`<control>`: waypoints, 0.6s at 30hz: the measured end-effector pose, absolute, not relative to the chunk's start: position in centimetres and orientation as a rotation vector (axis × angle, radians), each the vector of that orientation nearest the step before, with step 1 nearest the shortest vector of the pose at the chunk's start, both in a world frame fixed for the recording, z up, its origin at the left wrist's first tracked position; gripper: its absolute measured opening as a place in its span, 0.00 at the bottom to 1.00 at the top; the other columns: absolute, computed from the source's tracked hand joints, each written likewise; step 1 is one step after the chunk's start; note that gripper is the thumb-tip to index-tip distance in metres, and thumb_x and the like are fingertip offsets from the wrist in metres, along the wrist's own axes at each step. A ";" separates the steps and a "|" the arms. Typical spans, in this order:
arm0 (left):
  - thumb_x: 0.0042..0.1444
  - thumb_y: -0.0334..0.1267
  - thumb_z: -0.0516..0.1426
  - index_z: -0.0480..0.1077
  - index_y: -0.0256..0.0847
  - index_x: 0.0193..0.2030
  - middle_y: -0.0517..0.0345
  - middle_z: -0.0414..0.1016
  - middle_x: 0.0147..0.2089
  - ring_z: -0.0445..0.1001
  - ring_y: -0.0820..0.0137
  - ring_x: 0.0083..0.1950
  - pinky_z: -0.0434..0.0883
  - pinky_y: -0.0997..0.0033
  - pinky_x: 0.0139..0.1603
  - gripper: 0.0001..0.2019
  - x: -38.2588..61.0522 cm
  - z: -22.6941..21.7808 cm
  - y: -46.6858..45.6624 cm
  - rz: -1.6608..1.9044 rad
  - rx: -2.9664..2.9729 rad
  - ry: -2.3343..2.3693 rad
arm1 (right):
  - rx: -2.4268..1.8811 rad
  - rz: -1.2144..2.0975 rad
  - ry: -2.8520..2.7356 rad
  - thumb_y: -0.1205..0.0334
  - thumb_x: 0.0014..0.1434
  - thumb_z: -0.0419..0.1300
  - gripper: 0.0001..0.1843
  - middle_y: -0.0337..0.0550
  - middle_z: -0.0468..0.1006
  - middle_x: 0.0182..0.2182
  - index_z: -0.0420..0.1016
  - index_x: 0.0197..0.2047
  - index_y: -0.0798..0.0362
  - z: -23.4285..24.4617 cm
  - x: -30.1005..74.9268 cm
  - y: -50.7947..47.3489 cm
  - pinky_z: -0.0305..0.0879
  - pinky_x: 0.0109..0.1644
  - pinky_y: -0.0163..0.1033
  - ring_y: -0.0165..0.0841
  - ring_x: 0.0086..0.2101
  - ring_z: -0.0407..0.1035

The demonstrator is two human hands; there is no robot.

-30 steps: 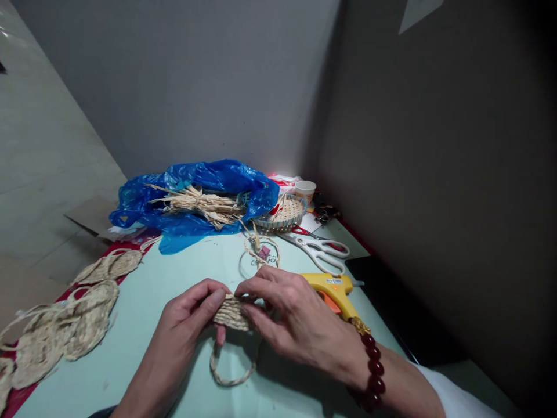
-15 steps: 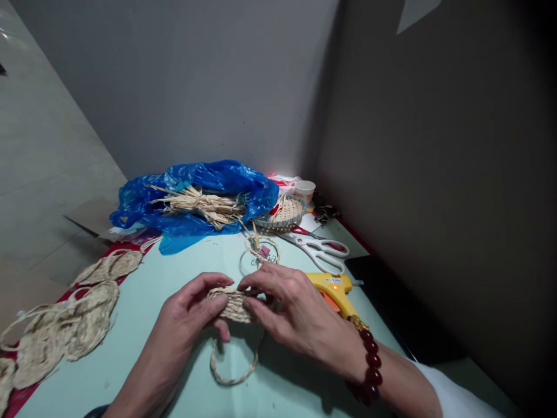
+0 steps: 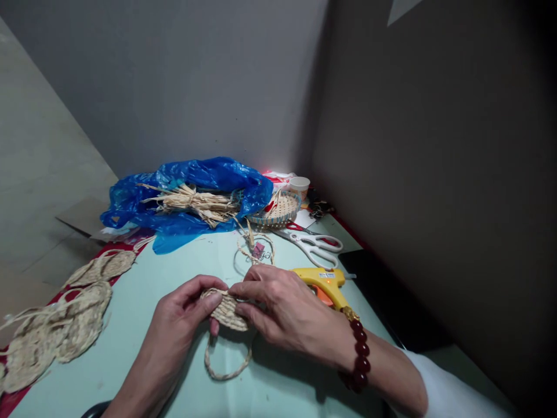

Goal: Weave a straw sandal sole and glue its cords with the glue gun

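Observation:
Between my two hands is a small flat piece of braided straw [image 3: 230, 312], its ridged surface turned toward me. My left hand [image 3: 191, 305] grips its left end, the thumb on the near face and fingers behind. At the right edge, my right hand [image 3: 278, 305] pinches it with thumb and forefinger. A loop of straw braid [image 3: 224, 377] hangs below the piece, near the tabletop. More thin braid [image 3: 272, 247] lies coiled on the table beyond my hands, by a small pink piece [image 3: 258, 250]. Part of the straw piece is hidden by my fingers.
A yellow glue gun [image 3: 324, 278] lies right of my hands, beside a black flat object [image 3: 374, 290]. Behind are white-handled scissors [image 3: 315, 247], a woven basket [image 3: 282, 210], a cup [image 3: 299, 186] and a blue bag [image 3: 191, 168] with a straw bundle [image 3: 195, 201]. Woven straw soles [image 3: 85, 325] lie left.
The braided straw piece has tilted, so more of its flat face shows. Both hands still hold it. The whole view has shifted slightly.

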State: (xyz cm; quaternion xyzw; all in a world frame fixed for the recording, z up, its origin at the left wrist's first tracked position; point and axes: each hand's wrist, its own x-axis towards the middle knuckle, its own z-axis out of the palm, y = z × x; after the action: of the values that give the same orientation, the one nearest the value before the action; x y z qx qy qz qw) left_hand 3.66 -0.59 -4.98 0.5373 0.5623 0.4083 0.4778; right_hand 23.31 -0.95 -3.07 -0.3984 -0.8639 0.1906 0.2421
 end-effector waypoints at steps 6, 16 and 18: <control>0.48 0.45 0.66 0.75 0.41 0.33 0.67 0.71 0.21 0.67 0.75 0.20 0.63 0.76 0.25 0.11 4.0 -5.2 -0.6 0.897 1.313 1.286 | -1.056 0.534 -2.422 0.72 0.64 0.58 0.11 0.48 0.81 0.35 0.81 0.44 0.58 -2.1 24.3 -0.1 0.64 0.42 0.37 0.36 0.37 0.73; 0.47 0.43 0.69 0.78 0.39 0.30 0.63 0.71 0.22 0.63 0.77 0.21 0.60 0.78 0.22 0.10 4.1 -5.3 -0.9 0.793 1.143 1.118 | -0.567 0.526 -2.367 0.67 0.65 0.62 0.06 0.44 0.81 0.32 0.79 0.39 0.59 -2.6 26.1 2.2 0.64 0.44 0.35 0.32 0.34 0.71; 0.45 0.42 0.70 0.78 0.39 0.29 0.63 0.70 0.22 0.63 0.77 0.22 0.61 0.78 0.22 0.10 4.5 -5.3 -1.1 0.802 1.080 1.076 | -0.529 0.524 -2.334 0.66 0.64 0.64 0.05 0.44 0.82 0.32 0.79 0.39 0.59 -2.6 26.0 2.4 0.64 0.45 0.36 0.32 0.35 0.71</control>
State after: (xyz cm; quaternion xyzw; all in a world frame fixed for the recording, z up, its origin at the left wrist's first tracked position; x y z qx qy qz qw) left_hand 4.50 -1.15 -5.26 0.4758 0.4738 0.3533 0.6514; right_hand 26.04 2.40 -2.64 -0.2030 -0.8964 0.2010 0.3389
